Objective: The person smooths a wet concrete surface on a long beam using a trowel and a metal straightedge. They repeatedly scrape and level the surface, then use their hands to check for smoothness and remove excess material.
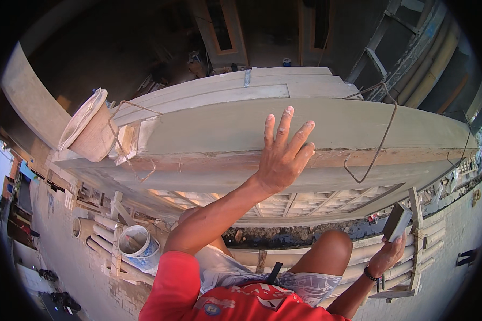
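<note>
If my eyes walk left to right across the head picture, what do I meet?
Tilted pale bucket, round blue-and-white bucket, spread bare left hand, grey rectangular block held in the right hand.

Left arm (214, 218) stretched forward, the left hand (284, 158) lies palm down, fingers (284, 125) spread, while the right hand (386, 258) closes in a grip out to the side.

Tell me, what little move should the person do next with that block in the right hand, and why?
Perhaps bring the right hand up and set the rectangular block, possibly a plastering float, flat on the grey ledge. The block is held out to the side, away from the ledge, while the left hand is spread over that surface.
</note>
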A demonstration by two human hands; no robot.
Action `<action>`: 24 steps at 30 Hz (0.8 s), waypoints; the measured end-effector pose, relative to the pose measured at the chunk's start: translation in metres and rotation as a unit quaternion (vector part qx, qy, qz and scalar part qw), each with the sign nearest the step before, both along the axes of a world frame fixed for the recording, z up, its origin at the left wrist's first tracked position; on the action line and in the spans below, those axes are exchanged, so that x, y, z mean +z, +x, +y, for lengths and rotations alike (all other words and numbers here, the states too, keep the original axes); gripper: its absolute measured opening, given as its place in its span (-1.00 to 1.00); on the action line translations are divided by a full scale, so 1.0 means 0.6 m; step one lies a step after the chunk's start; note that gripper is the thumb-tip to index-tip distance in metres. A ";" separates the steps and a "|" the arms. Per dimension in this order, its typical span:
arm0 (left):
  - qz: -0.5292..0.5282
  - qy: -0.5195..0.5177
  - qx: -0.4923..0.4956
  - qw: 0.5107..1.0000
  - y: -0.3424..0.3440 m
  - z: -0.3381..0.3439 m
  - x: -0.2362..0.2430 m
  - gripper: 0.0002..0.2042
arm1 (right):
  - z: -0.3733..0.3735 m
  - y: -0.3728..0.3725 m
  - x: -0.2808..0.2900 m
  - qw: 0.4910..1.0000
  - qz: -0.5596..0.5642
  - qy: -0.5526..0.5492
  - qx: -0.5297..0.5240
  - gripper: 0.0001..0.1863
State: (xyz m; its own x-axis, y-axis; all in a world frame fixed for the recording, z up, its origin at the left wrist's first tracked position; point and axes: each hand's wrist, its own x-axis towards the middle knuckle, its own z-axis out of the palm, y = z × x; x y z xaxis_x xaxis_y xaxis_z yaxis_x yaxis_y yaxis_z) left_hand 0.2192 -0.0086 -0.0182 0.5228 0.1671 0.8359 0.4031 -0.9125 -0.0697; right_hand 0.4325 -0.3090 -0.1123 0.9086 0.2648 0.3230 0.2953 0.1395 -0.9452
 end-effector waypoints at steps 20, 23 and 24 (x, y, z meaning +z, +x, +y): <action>-0.023 -0.167 0.045 0.985 -0.069 0.004 0.078 -0.92 | 0.004 0.008 -0.009 0.998 -0.016 0.019 0.051 -0.32; -0.002 -0.181 0.034 0.983 -0.064 0.001 0.079 -0.91 | 0.007 0.008 -0.014 0.999 -0.009 0.030 0.041 -0.32; 0.009 -0.193 0.025 0.981 -0.059 0.003 0.080 -0.90 | 0.009 0.008 -0.015 0.998 -0.008 0.033 0.047 -0.32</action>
State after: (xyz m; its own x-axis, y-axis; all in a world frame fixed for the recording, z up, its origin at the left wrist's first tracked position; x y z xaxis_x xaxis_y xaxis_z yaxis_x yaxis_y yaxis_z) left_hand 0.1836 -0.0066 0.0299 0.5196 0.4950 0.6964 0.4491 -0.8516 0.2702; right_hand 0.4373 -0.3039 -0.1215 0.8751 0.3262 0.3576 0.2935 0.2299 -0.9279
